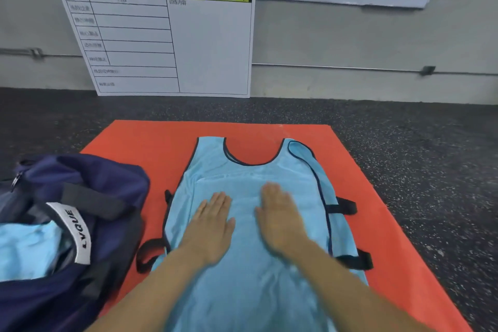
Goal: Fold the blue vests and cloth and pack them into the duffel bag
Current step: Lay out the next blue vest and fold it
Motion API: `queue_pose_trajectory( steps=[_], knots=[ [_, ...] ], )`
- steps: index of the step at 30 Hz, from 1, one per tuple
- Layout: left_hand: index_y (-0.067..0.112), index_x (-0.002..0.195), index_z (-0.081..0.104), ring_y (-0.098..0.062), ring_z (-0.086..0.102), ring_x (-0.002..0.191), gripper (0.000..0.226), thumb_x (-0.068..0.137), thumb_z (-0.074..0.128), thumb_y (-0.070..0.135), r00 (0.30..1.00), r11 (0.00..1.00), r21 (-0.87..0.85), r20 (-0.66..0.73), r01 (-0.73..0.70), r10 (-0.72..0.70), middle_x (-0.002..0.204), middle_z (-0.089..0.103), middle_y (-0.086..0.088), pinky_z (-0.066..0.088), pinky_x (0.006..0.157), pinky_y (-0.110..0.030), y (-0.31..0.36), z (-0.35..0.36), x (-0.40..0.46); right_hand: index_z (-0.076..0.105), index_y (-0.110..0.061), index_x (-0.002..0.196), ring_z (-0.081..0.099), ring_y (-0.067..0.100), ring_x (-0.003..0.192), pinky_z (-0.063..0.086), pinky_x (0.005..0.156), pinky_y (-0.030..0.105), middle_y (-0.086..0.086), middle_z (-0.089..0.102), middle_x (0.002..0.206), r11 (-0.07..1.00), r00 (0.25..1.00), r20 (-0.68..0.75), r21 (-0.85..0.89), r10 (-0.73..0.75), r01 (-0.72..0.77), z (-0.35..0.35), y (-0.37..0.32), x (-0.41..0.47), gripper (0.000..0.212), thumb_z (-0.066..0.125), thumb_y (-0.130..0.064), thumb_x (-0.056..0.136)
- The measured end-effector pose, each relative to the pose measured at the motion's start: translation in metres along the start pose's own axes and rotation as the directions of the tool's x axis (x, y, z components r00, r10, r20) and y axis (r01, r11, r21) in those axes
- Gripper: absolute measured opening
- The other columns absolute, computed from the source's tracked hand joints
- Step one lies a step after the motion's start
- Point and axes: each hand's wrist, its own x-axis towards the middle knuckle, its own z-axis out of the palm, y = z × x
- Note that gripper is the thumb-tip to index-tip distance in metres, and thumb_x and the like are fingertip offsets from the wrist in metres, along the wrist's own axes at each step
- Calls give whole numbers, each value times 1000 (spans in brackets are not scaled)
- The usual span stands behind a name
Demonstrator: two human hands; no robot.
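From the head camera, a light blue mesh vest with dark trim (250,197) lies flat, neck hole away from the person, on an orange rectangular mat (151,143) spread over the dark speckled floor (417,143). Black side straps (346,206) stick out past both edges of the vest. The left hand (211,226) and the right hand (280,215) rest palm-down on the middle of the vest, fingers straight and close together, the two hands just apart from each other; neither pinches any fabric. The right hand is blurred, so it is likely sliding.

To the left, touching the mat's edge, a navy blue fabric duffel bag (89,186) stands unzipped with light blue cloth (29,248) already inside, so part of the packing looks done.

The step in hand seems to be smoothing the vest before folding. To do it well, sweep the palms outward from the centre towards the sides and hem, pressing out the ripples near the lower part, then tuck the straps inward so that they do not snag once the sides are folded over.

A white planning board with a green header (161,35) leans on the grey wall behind.
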Motion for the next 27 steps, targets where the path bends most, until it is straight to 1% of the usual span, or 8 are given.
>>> queue_pose_trajectory(
  steps=[3, 7, 9, 13, 17, 22, 24, 27],
  knots=[
    [2, 142, 54, -25, 48, 139, 61, 96, 29, 35, 996, 996, 64, -53, -68, 71, 150, 51, -13, 10, 119, -34, 7, 12, -17, 44, -9, 152, 34, 26, 150, 23, 125, 46, 8, 39, 161, 976, 997, 67, 217, -49, 34, 14, -46, -37, 66, 11, -45, 108],
    [6, 158, 19, -20, 10, 155, 84, 92, 0, 54, 997, 998, 32, -62, 56, -54, 167, 11, -5, -1, 125, -32, -21, 7, -47, 11, -16, 164, 1, 19, 158, -5, 127, 36, -1, 2, 171, 989, 985, 122, 68, 121, -130, 4, 26, -65, 77, -4, -53, 98],
    [4, 158, 20, -23, 9, 156, 90, 88, -3, 56, 989, 993, 5, -97, 114, -113, 167, 11, -9, 0, 126, -34, -30, 4, -57, 2, -14, 163, -7, 18, 158, -7, 126, 37, 1, -4, 171, 972, 958, 167, -23, 234, -233, -5, 66, -70, 73, -3, -50, 101],
    [-4, 141, 53, -33, 48, 139, 67, 99, 28, 41, 993, 999, 36, -119, 19, -15, 151, 47, -19, 15, 119, -39, 8, 10, -87, 14, -4, 161, 4, 27, 158, -7, 126, 36, 12, 8, 170, 987, 976, 157, 29, 153, -160, -22, 33, -83, 79, -7, -47, 98],
    [0, 142, 54, -24, 45, 141, 64, 105, 23, 42, 994, 996, 36, -66, -80, 82, 151, 49, -13, 16, 118, -37, 37, 19, -120, 52, -13, 148, 45, 22, 144, 21, 116, 38, 3, 46, 156, 988, 981, 160, 131, -107, 86, 2, -35, -137, 67, 14, -52, 108],
    [4, 142, 55, -19, 36, 144, 74, 106, 9, 50, 1000, 998, 68, -5, 1, -1, 151, 49, -10, 6, 121, -29, 3, 11, -158, 9, -21, 163, -5, 15, 157, -12, 121, 34, -5, -1, 170, 997, 989, 149, 81, 6, -18, -11, 28, -174, 94, -19, -71, 89],
    [4, 150, 44, -19, 25, 151, 83, 103, 2, 58, 1000, 998, 69, 10, -1, 0, 159, 37, -7, -3, 121, -25, -7, 8, -174, -2, -23, 163, -19, 8, 153, -21, 120, 29, -9, -11, 169, 996, 986, 163, 82, 28, -42, -17, 52, -182, 108, -32, -76, 73],
    [13, 159, 5, -12, -9, 153, 93, 91, -11, 74, 998, 998, 28, -44, -51, 52, 164, -6, 6, -18, 118, -19, -16, 5, -196, -6, -24, 162, -25, 4, 150, -15, 124, 30, -10, -16, 168, 993, 975, 221, 114, -3, -23, -27, 67, -202, 96, -18, -72, 80]
  ],
)
